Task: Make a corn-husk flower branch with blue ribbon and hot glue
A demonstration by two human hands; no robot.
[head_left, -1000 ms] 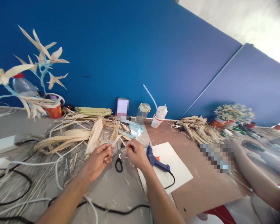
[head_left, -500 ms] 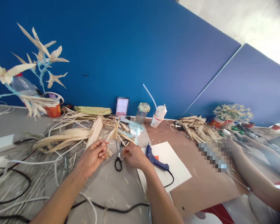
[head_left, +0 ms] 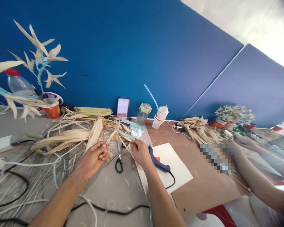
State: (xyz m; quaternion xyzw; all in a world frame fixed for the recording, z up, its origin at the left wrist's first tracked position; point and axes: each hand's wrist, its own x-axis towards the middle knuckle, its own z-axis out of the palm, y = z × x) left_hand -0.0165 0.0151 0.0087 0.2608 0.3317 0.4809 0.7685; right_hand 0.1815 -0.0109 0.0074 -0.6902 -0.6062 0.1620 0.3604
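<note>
My left hand is closed in a pinch on the lower tip of a pale dried corn husk that fans upward from the fingertips. My right hand is closed too, with its fingertips pressed together above the table; anything in them is hidden or too small to name. Between both hands lies a pair of black-handled scissors, touching neither. Just right of my right hand, a blue hot glue gun rests on a sheet of white paper.
Loose corn husks and cables spread over the left side. A clear jar and a paper cup stand by the blue partition. Husk flowers rise at left. Another person's arm reaches in from the right.
My right hand has moved right and slightly up, away from the scissors, whose blades and handle show more. My left hand has kept its pinch with hardly any movement.
</note>
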